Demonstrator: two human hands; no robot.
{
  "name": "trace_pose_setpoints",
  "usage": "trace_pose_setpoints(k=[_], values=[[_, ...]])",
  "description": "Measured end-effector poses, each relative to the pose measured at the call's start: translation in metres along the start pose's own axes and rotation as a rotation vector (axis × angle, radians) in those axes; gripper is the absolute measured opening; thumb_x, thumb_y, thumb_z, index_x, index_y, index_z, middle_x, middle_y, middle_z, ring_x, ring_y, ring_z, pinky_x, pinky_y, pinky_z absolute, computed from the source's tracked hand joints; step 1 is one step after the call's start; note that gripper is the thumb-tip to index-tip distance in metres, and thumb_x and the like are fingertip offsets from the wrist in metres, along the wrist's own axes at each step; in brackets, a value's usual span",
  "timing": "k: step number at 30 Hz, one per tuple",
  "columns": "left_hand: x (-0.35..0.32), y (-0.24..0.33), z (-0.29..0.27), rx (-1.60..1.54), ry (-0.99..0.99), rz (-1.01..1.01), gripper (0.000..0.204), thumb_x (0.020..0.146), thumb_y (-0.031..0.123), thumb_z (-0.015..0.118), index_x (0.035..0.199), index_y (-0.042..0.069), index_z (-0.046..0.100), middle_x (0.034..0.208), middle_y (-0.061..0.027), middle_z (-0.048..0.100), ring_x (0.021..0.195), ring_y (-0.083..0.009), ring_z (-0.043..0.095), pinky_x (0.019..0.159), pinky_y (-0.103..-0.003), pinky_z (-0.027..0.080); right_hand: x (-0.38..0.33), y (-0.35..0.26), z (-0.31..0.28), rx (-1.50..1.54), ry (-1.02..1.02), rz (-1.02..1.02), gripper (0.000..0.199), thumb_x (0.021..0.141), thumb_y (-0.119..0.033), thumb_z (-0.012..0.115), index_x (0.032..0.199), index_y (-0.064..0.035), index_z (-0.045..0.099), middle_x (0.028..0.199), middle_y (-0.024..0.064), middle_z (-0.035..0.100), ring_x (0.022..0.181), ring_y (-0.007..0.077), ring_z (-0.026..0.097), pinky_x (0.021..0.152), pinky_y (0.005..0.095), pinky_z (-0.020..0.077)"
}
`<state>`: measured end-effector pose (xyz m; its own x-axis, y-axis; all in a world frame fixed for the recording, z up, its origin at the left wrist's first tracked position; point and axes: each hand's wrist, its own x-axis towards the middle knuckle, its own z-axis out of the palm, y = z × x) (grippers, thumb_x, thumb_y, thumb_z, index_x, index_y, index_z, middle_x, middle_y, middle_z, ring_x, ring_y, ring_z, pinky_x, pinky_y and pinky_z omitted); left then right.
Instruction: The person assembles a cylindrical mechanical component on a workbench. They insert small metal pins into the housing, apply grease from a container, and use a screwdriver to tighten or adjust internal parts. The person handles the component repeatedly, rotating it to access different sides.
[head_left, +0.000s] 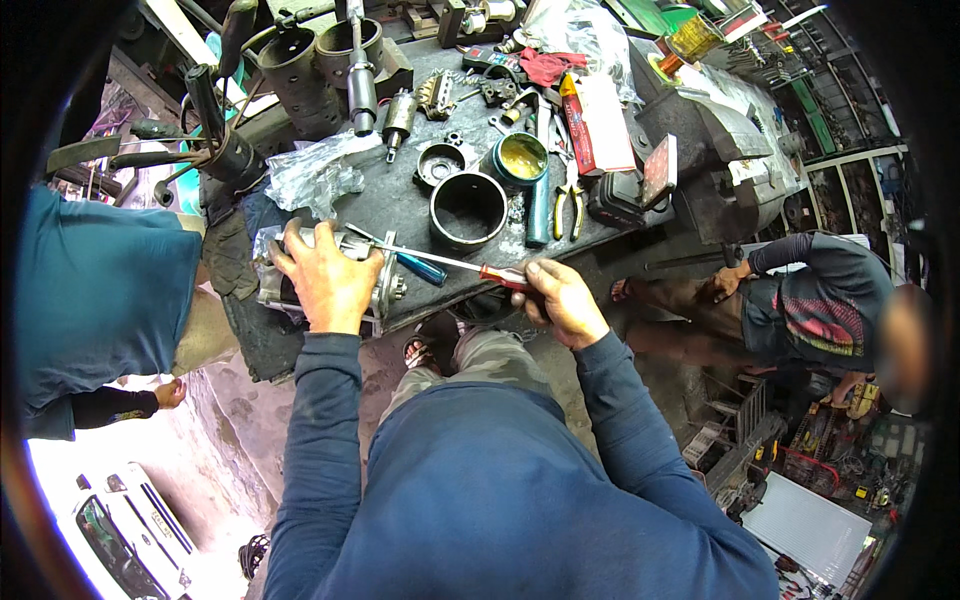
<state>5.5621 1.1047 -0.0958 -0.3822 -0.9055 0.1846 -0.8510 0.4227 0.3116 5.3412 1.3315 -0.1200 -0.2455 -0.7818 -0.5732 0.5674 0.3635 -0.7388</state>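
My left hand (pixel 325 280) is spread over a silvery metal machine part (pixel 386 290) at the bench's near edge, gripping it from above. The part looks like a motor housing with a flange; my fingers hide much of it. My right hand (pixel 568 305) is closed round the red handle of a screwdriver (pixel 445 260). Its long shaft points left, and the tip reaches the top of the part near my left fingers. Beneath the shaft, a blue handle (pixel 424 270) lies beside the part. Behind them stands a dark open metal cylinder (pixel 468 210).
The dark workbench (pixel 390 195) carries a tin of yellowish grease (pixel 520 158), pliers (pixel 569 200), a red-and-white box (pixel 598 125) and crumpled plastic (pixel 315 175). A vise (pixel 725 135) sits at the right. One person (pixel 100 290) stands at the left, another (pixel 810 300) at the right.
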Motion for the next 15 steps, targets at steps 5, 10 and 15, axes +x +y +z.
trace_pose_setpoints(k=[5,10,15], values=[[-0.001,0.003,0.000,0.002,0.007,-0.014,0.073,0.064,0.036,0.089,0.124,0.003,0.066,0.145,-0.0266,0.042,0.138,-0.0450,0.037,0.118,-0.054,0.030,0.001,0.005,-0.013,0.196,0.107,-0.269,0.018,0.099,-0.008,0.065,0.114,0.0014,0.064,0.100,0.0124,0.069,0.083,0.0192,0.066,0.078,0.0314,0.0571],[0.001,0.002,0.004,0.040,0.026,-0.033,0.069,0.062,0.036,0.090,0.121,0.008,0.068,0.144,-0.0264,0.044,0.138,-0.0461,0.036,0.118,-0.055,0.030,0.024,-0.032,-0.059,0.390,0.169,-0.677,0.022,0.098,-0.003,0.062,0.121,-0.0028,0.061,0.107,0.0129,0.069,0.092,0.0217,0.068,0.084,0.0358,0.0567],[0.001,0.002,0.005,0.029,0.051,-0.019,0.067,0.060,0.032,0.092,0.119,0.011,0.068,0.143,-0.0254,0.043,0.138,-0.0468,0.035,0.117,-0.055,0.033,0.093,-0.058,-0.082,-0.092,0.606,-0.720,0.022,0.100,0.001,0.058,0.122,0.0007,0.056,0.100,0.0104,0.070,0.076,0.0163,0.066,0.074,0.0290,0.0563]])
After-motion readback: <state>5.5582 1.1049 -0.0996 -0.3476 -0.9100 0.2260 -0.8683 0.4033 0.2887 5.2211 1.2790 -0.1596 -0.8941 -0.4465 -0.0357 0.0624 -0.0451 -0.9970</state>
